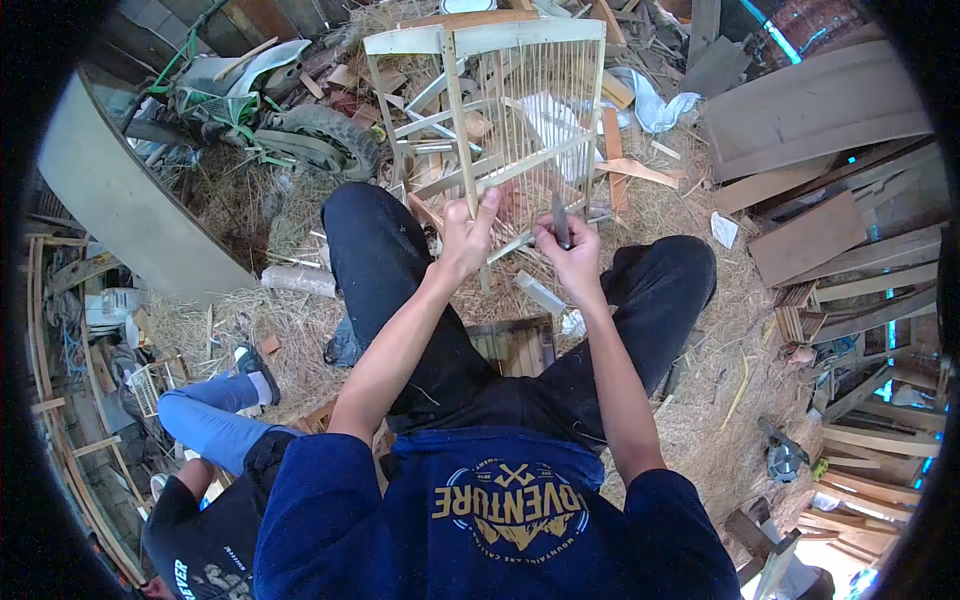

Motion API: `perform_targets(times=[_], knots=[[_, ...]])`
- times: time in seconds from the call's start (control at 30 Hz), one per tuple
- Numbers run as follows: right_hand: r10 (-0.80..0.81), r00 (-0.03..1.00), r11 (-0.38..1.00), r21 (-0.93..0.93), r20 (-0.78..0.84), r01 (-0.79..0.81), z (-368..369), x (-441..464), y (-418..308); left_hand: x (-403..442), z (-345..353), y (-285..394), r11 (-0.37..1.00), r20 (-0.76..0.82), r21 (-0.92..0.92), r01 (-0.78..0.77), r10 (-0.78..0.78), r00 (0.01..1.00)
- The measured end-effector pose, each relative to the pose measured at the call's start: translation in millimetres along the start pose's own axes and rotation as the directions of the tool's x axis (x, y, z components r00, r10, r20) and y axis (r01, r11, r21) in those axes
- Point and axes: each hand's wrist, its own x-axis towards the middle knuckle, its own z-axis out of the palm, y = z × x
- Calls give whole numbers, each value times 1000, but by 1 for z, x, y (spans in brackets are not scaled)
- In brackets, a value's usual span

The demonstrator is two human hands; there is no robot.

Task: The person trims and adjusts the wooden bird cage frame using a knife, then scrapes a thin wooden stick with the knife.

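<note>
A light wooden cage frame (pixel 520 36) with many thin vertical bars stands in front of my knees. My left hand (pixel 466 238) is closed around the lower part of one of its upright wooden strips (pixel 457 110), thumb pointing up along it. In my right hand (pixel 572 258) is a knife (pixel 560 218), its dark blade pointing up, away from me. The blade sits just right of the left hand, close to the cage's lower bars; whether it touches them I cannot tell.
A wooden box (pixel 510 342) sits between my legs. Another person in a black shirt (pixel 205 535) is at lower left. A wheel (pixel 320 140) lies at upper left, a large curved panel (pixel 130 200) at left. Boards (pixel 810 235) and a power tool (pixel 785 458) are at right, on straw-covered ground.
</note>
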Motion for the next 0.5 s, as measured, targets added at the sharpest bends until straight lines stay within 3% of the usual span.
perform_targets(times=[0.1, 0.3, 0.5], knots=[[-19, 999, 997, -77, 48, 22, -1, 2, 14, 2, -7, -3, 999, 20, 36, 24, -25, 999], [21, 996, 999, -51, 89, -17, -1, 1, 12, 2, -6, -7, 999, 7, 25, 41, -41, 999], [-69, 996, 994, -78, 61, 74, 3, -2, 17, 3, -6, -7, 997, 22, 7, 76, -76, 997]])
